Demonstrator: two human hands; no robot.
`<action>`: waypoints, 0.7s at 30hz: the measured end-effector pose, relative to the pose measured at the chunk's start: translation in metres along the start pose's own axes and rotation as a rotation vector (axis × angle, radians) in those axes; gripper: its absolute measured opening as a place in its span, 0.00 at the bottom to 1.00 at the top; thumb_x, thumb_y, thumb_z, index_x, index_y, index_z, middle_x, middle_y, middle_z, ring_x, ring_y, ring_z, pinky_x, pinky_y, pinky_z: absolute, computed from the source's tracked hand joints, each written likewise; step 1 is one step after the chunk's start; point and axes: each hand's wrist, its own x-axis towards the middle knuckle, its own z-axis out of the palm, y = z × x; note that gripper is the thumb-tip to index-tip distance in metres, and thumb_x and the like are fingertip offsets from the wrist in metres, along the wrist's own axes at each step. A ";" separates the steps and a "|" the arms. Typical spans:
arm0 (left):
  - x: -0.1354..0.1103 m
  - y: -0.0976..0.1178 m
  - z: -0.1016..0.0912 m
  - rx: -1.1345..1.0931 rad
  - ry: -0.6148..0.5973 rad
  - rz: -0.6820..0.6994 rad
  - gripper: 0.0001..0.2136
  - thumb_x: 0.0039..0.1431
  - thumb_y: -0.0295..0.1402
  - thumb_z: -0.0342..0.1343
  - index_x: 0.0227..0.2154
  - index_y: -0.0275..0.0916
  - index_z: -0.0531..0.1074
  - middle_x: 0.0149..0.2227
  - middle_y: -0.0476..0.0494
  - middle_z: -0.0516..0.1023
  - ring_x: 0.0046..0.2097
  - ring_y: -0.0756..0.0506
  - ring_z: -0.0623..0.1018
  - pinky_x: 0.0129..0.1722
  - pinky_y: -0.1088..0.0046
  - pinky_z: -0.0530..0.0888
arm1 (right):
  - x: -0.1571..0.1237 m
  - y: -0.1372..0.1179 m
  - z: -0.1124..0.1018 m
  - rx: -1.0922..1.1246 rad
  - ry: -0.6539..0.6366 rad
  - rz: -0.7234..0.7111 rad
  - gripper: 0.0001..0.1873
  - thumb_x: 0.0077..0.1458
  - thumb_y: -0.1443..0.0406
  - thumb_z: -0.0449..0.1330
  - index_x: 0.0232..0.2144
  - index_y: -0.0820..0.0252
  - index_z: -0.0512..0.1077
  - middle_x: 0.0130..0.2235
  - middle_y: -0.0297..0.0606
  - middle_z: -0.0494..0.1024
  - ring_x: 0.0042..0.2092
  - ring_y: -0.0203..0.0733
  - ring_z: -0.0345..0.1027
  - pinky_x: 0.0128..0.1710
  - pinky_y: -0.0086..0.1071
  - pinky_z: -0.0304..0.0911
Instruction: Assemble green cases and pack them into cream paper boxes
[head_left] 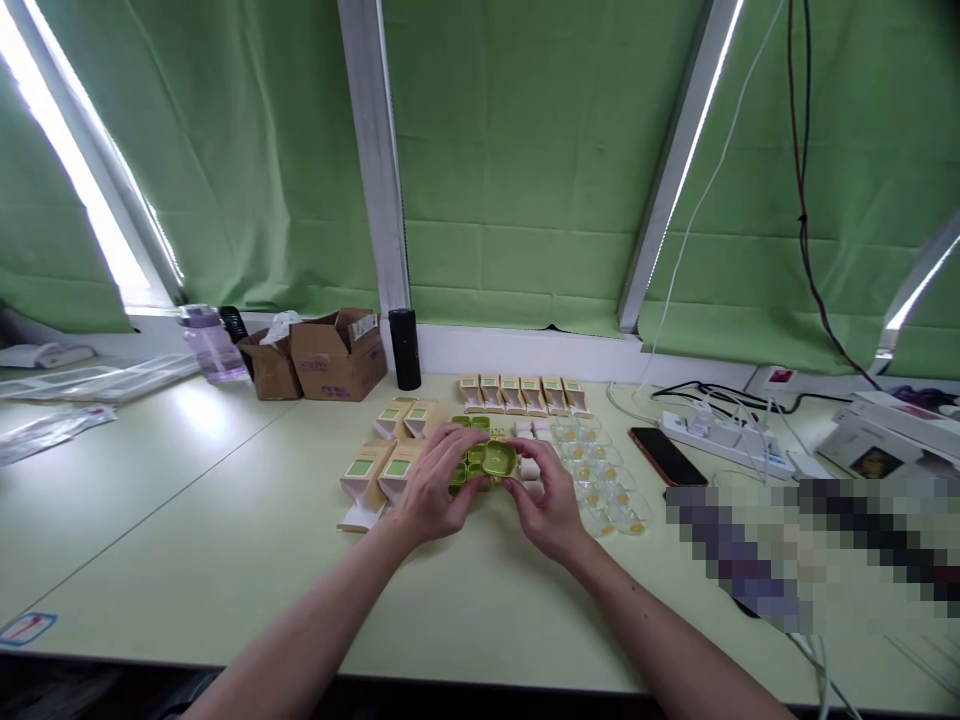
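Two hands, the left hand (437, 485) and the right hand (549, 503), pinch a small green dish (499, 459) between them above the table (465, 610), where light, even fingertip pressure should hold it level and clear of the green containers (478, 423) beside it

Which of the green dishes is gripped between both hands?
The rightmost green dish, pinched between the left hand and right hand; the other green dishes sit farther left.
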 end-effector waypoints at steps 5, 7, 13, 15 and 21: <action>-0.002 -0.004 0.004 -0.021 0.015 0.049 0.24 0.64 0.24 0.60 0.62 0.44 0.70 0.53 0.36 0.82 0.54 0.36 0.79 0.55 0.49 0.78 | -0.001 0.000 0.001 -0.018 -0.011 -0.012 0.24 0.63 0.67 0.61 0.61 0.51 0.68 0.54 0.45 0.78 0.54 0.52 0.73 0.55 0.49 0.73; -0.002 -0.006 0.005 -0.024 0.024 0.039 0.24 0.64 0.26 0.61 0.62 0.44 0.70 0.53 0.37 0.82 0.53 0.36 0.79 0.54 0.49 0.78 | -0.002 0.002 0.002 -0.025 -0.012 -0.011 0.25 0.64 0.67 0.60 0.62 0.51 0.67 0.55 0.45 0.77 0.55 0.52 0.74 0.56 0.49 0.74; -0.001 -0.010 0.007 -0.054 0.024 0.002 0.20 0.65 0.29 0.63 0.59 0.43 0.73 0.48 0.38 0.84 0.49 0.38 0.81 0.51 0.52 0.79 | -0.004 0.005 0.002 -0.020 -0.038 -0.007 0.26 0.66 0.65 0.59 0.65 0.52 0.62 0.59 0.48 0.76 0.59 0.53 0.74 0.58 0.50 0.74; -0.001 -0.010 0.007 -0.052 0.021 -0.003 0.19 0.65 0.30 0.64 0.58 0.43 0.74 0.47 0.38 0.84 0.48 0.38 0.81 0.50 0.53 0.79 | -0.003 0.005 0.001 -0.040 -0.050 -0.028 0.27 0.66 0.64 0.60 0.65 0.52 0.62 0.60 0.49 0.75 0.61 0.54 0.73 0.60 0.52 0.73; -0.001 -0.010 0.007 -0.076 0.077 -0.044 0.16 0.64 0.34 0.66 0.54 0.40 0.78 0.42 0.38 0.85 0.43 0.39 0.81 0.43 0.58 0.81 | -0.005 0.005 -0.001 -0.033 -0.078 -0.048 0.33 0.63 0.65 0.62 0.67 0.51 0.59 0.60 0.48 0.75 0.58 0.54 0.75 0.57 0.51 0.74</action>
